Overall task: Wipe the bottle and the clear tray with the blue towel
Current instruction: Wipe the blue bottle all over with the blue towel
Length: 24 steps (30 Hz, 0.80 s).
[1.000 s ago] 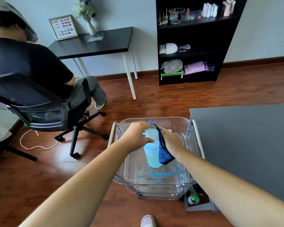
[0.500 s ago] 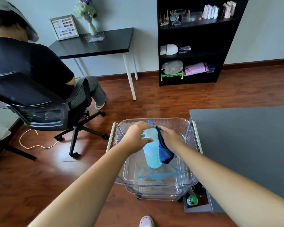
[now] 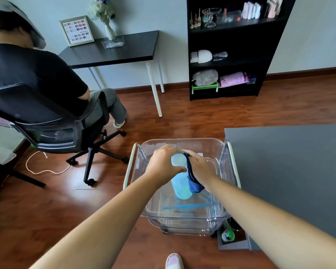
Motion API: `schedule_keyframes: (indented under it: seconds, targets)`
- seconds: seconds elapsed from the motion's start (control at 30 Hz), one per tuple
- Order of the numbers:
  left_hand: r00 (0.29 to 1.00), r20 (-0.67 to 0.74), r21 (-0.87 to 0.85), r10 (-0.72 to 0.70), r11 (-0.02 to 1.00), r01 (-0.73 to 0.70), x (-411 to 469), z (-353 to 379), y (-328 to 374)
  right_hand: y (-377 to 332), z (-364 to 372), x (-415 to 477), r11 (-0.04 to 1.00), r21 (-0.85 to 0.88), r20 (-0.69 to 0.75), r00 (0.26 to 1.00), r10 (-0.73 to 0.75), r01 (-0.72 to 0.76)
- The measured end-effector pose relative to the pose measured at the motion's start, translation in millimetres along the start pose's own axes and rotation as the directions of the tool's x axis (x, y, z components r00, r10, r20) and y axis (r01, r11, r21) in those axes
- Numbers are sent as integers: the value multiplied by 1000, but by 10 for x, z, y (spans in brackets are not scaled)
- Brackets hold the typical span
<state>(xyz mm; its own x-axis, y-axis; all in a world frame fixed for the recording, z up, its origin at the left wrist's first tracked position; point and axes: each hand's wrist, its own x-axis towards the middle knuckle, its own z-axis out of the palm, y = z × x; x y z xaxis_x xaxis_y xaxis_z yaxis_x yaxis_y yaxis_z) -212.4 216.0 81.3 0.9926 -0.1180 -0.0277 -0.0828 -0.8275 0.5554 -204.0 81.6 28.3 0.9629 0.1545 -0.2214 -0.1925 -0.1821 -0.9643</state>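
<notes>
The bottle (image 3: 179, 188) is pale blue and translucent, with a lighter, whitish upper part and a rounded lower end. It is located inside the clear tray (image 3: 182, 141), at lower centre of the frame, roughly upright. The left hand (image 3: 163, 164) grips the bottle near its top, fingers curled round it. The right hand (image 3: 200, 166) grips the blue towel (image 3: 194, 186) and presses it against the right side of the bottle. The towel is dark blue and bunched, and hangs down below the palm.

The tray is transparent with ribbed walls and sits just beside the grey table (image 3: 291, 162) at right. A second clear tray is visible directly beneath it.

Both hands cover the bottle's top, so no cap or neck can be made out. Whether the lower end touches the tray floor cannot be determined. Blue streaks (image 3: 188, 206) show on the tray floor; their nature is unclear. The table is cut off by the right edge.
</notes>
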Motion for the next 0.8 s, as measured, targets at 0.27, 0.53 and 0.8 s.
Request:
schedule_keyframes:
  seconds: [0.27, 0.53, 0.8]
  targets:
    - [1000, 19, -46, 19, 999, -18, 26, -34, -121, 345, 106, -414, 989, -26, -80, 986, -148, 146]
    - [985, 158, 63, 71, 995, -82, 125, -118, -94, 29, -122, 21, 988, -148, 92, 995, -25, 38]
    - [993, 102, -2, 50, 999, -50, 100, -64, -164, 264, 22, -353, 971, -176, -174, 966, -194, 163]
